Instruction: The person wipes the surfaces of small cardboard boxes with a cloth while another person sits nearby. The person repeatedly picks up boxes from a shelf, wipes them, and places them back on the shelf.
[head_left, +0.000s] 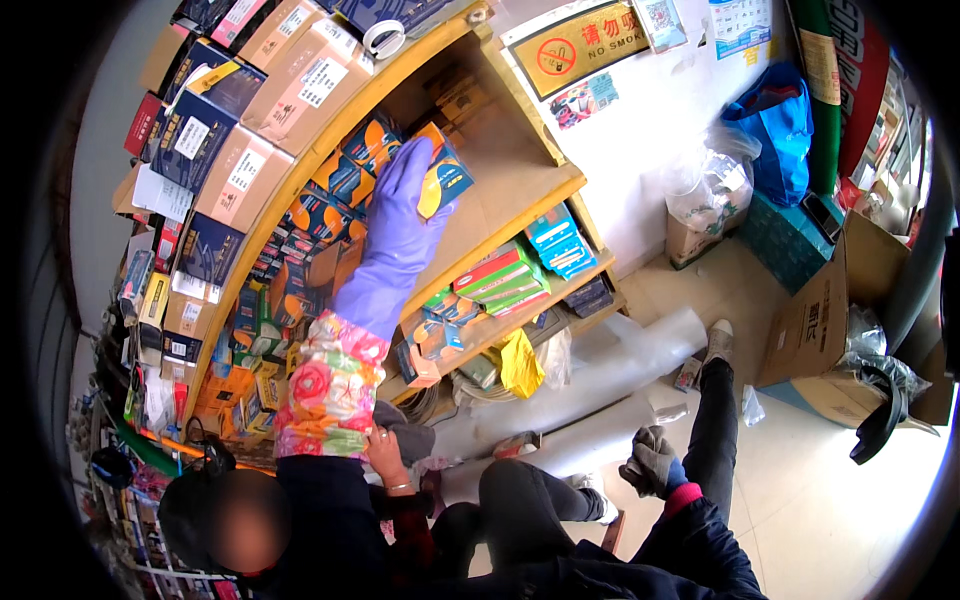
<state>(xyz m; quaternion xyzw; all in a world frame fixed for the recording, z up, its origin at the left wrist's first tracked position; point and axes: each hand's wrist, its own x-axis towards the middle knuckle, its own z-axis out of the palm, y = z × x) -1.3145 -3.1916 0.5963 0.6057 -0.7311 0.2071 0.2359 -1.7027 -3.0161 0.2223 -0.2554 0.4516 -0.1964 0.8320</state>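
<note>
My left hand (405, 199), in a purple rubber glove with a flowered oversleeve, grips a small blue, orange and yellow CST carton (448, 178). The carton is tilted at the near edge of a row of similar cartons (341, 178) on a wooden shelf (517, 169). The glove hides part of that row. Lower right, my right hand (649, 461) wears a grey glove. Its fingers are curled in, with nothing visible in them, over the tiled floor. It is apart from the shelf.
A co-worker's bare hand (386, 456) is against my left oversleeve. Stacked cartons (244, 176) line the shelf top. Green boxes (504, 277) occupy a lower shelf. Rolls of clear plastic film (630, 356) lie on the floor. An open cardboard box (806, 330) stands right.
</note>
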